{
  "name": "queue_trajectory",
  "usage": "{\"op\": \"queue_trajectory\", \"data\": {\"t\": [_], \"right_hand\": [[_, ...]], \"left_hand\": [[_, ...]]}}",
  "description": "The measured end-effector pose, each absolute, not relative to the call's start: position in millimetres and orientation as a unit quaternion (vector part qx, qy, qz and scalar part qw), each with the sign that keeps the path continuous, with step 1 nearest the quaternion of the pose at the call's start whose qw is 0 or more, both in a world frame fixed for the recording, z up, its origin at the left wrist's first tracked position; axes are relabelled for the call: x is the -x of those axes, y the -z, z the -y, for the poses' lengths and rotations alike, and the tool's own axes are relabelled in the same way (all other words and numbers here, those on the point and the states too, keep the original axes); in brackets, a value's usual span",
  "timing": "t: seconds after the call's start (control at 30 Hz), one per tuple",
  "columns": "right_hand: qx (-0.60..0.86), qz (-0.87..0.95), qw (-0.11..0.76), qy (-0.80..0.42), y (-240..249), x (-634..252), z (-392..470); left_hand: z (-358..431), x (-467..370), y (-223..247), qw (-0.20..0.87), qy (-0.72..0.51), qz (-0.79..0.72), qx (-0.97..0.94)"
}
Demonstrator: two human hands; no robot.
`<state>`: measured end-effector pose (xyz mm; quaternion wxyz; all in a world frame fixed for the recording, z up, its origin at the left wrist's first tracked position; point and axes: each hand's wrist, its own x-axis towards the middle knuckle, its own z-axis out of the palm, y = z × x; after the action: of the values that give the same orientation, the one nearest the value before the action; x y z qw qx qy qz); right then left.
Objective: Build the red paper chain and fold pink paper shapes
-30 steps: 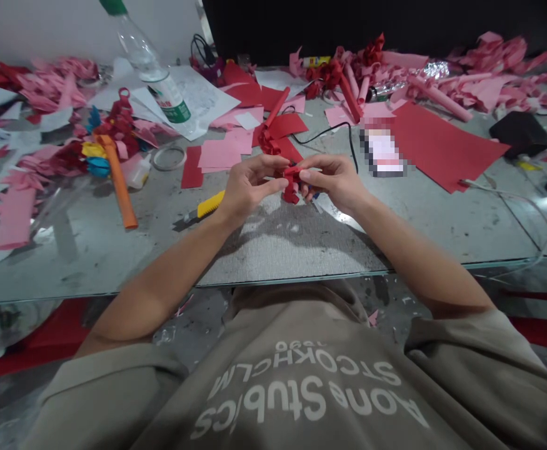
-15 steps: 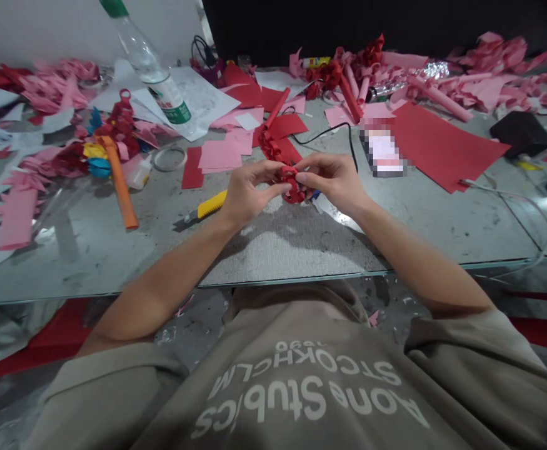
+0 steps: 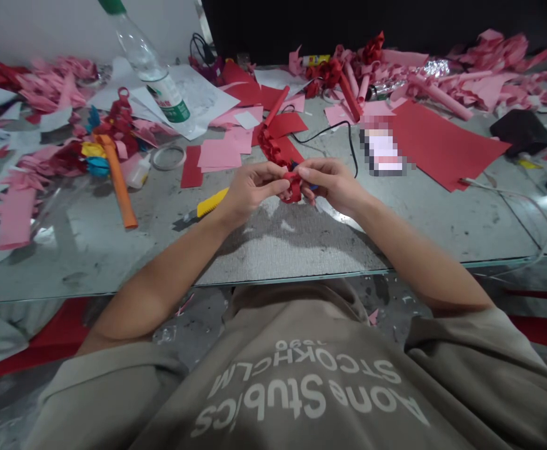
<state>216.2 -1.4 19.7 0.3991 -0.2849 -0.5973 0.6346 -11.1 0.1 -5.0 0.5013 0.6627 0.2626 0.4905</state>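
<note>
A small curled piece of red paper [image 3: 293, 187] is pinched between both hands over the table [image 3: 273, 256]. My left hand [image 3: 252, 189] grips its left side with thumb and forefinger. On the opposite side, my right hand [image 3: 330, 181] holds it the same way, partly covering something blue behind the fingers. Just beyond the hands lies a red paper strip with ruffled parts [image 3: 276, 150]. A yellow cutter [image 3: 211, 203] rests beside my left hand, its front end near my forearm.
Pink sheets [image 3: 219, 154], an orange roll [image 3: 120, 187] and a clear tape ring [image 3: 167, 158] lie to the left. A bottle [image 3: 165, 94] stands behind them. At the right are a phone [image 3: 383, 150], large red sheets [image 3: 442, 147] and a black box [image 3: 521, 134].
The red piece has turned slightly between my fingers. My right fingers have shifted on it, and more of the blue thing shows behind them.
</note>
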Motion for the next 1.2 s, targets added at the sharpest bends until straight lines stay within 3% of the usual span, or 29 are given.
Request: {"op": "queue_trajectory", "data": {"t": [0.5,1.2], "right_hand": [[0.257,0.492,0.359,-0.751,-27.8,-214.6,5.7],[0.307,0.534,0.344,-0.709,-28.5,-212.8,10.4]], "left_hand": [[13.3,5.0,-11.8,0.575,-0.429,-0.246,-0.652],[15.1,7.4,-14.7,0.569,-0.426,-0.321,-0.626]]}}
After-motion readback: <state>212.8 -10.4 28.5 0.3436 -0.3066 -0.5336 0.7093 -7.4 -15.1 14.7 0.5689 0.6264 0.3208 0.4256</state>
